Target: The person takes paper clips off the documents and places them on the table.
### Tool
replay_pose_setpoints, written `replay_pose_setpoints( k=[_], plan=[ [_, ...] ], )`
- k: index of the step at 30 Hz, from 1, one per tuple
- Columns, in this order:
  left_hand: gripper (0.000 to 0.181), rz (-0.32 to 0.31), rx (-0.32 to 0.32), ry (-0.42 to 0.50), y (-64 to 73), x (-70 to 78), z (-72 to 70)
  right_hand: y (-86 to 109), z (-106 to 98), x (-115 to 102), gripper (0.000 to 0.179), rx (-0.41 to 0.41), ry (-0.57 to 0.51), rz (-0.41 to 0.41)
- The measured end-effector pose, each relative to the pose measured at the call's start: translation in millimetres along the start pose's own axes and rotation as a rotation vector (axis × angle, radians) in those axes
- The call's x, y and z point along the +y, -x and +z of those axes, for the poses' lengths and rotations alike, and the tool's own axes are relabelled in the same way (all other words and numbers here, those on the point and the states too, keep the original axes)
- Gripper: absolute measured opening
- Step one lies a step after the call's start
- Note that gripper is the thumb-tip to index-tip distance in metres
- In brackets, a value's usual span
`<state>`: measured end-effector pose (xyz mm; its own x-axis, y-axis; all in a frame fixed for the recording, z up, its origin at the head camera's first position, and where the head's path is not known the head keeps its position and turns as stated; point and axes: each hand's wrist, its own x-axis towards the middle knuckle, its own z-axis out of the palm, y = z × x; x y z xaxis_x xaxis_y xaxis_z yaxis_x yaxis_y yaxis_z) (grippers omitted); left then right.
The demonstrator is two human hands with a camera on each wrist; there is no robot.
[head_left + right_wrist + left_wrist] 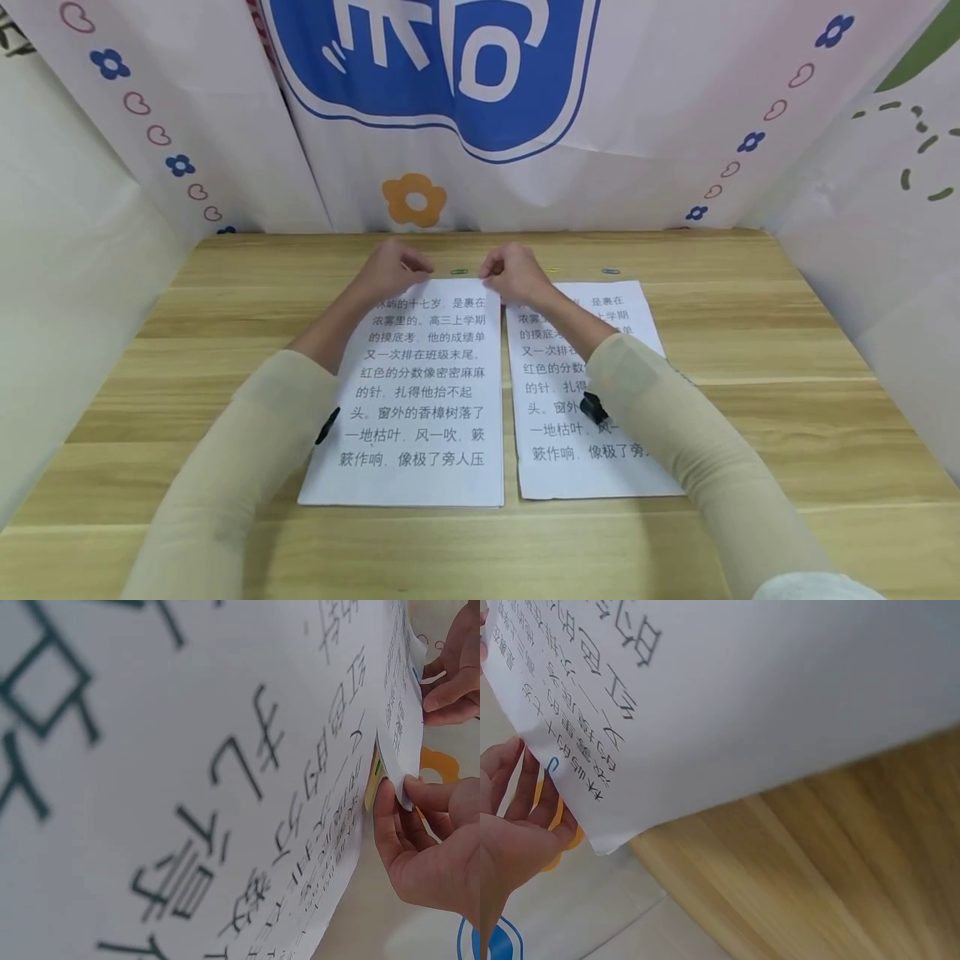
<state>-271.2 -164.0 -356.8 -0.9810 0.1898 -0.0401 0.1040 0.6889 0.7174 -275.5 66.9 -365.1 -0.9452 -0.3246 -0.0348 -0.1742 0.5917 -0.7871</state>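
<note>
Two printed paper sheets lie side by side, the left sheet (420, 400) and the right sheet (551, 479). At the left sheet's far edge, my left hand (392, 271) pinches the paper near its left corner. A blue paper clip (553, 763) sits on that edge beside the fingers in the left wrist view. My right hand (513, 271) pinches the same sheet's far right corner between thumb and forefinger, lifting it slightly as the right wrist view shows. The right forearm passes over the right sheet and hides part of its text.
Behind the sheets, a green paper clip (459, 272), a yellow paper clip (552, 269) and a blue paper clip (611, 271) lie on the wooden table (757, 375). A printed white backdrop (615, 183) stands along the far edge, with white walls at both sides.
</note>
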Motion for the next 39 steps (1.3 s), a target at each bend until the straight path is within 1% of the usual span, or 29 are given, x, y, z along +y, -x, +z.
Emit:
replay_pose_setpoints(
  k=[6,8,14,18,24,28,39],
  plan=[
    [0.019,0.062,-0.023,-0.013,1.4,-10.9,-5.7,0.3,-1,0,0.011,-0.002,-0.002,-0.011],
    [0.019,0.074,-0.035,-0.020,1.5,-15.5,-8.2,0.5,-1,0,0.011,-0.001,-0.003,-0.012],
    [0.020,0.059,-0.040,-0.044,1.4,-26.8,-14.1,0.9,0,-1,0.011,0.001,0.000,-0.003],
    [0.020,0.064,-0.038,-0.054,2.0,-31.9,-17.2,0.8,0,-1,0.011,0.002,0.003,-0.002],
    [0.015,0.053,-0.024,-0.081,4.0,-35.1,-21.1,0.4,0,0,0.011,0.002,0.002,-0.002],
    [0.012,0.052,-0.015,-0.089,4.2,-36.2,-21.3,0.9,-1,0,0.011,0.001,-0.007,0.000],
    [0.016,0.112,-0.034,-0.102,4.4,-35.7,-19.2,0.4,0,1,0.011,0.003,-0.001,-0.003]
  ],
)
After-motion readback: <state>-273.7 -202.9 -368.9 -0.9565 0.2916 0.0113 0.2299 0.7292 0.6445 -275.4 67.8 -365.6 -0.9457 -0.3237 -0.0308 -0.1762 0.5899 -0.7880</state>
